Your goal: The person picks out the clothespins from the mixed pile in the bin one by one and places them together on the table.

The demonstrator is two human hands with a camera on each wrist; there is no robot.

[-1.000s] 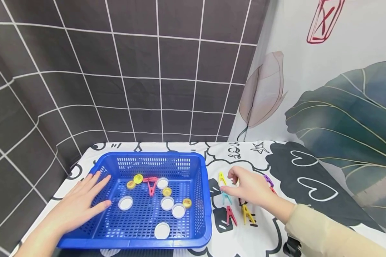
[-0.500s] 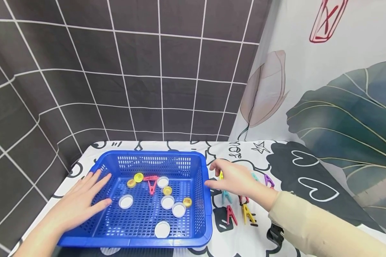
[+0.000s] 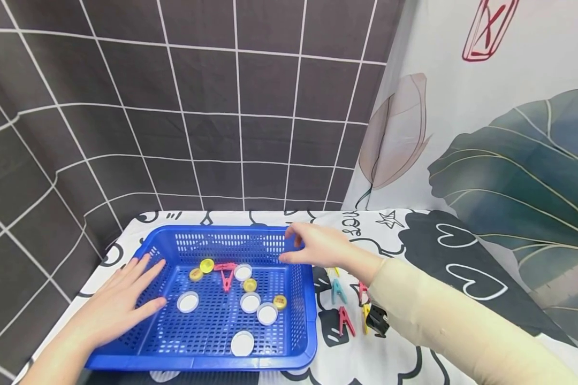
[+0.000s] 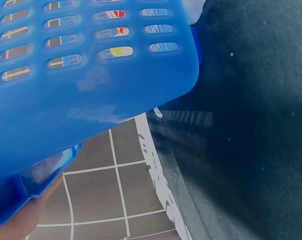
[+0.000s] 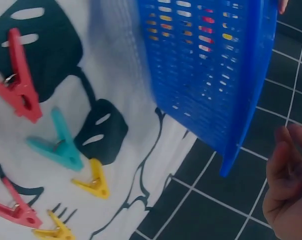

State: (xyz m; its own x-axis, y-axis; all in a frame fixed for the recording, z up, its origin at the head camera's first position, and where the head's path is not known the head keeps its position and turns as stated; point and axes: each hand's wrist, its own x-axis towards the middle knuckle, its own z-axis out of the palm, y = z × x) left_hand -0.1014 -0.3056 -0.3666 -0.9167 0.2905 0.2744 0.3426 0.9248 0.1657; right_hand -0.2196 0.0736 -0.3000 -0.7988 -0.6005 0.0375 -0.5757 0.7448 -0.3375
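My left hand (image 3: 113, 305) lies with fingers spread over the left rim of a blue perforated basket (image 3: 202, 363). Inside the basket are several white caps (image 3: 242, 343), several yellow caps (image 3: 280, 302) and pinkish-red clothespins (image 3: 227, 280). My right hand (image 3: 320, 245) hovers at the basket's right rim, thumb and fingers bent with a gap between them. In the right wrist view its fingers (image 5: 283, 180) are curled, but whether anything is held is hidden. On the cloth to the right lie a teal clothespin (image 3: 339, 291), a red clothespin (image 3: 345, 322) and others, partly under my right forearm.
Patterned white cloth (image 3: 327, 363) covers the table. Dark grid fabric (image 3: 265, 139) hangs behind it, and a leaf-print curtain (image 3: 525, 176) hangs at the right. A black device (image 3: 378, 321) sits under my right forearm. Yellow clothespins (image 5: 96, 180) show in the right wrist view.
My right hand has moved left from above the clothespins to the basket's right rim. The left hand stays on the left rim, and the basket's contents look the same.
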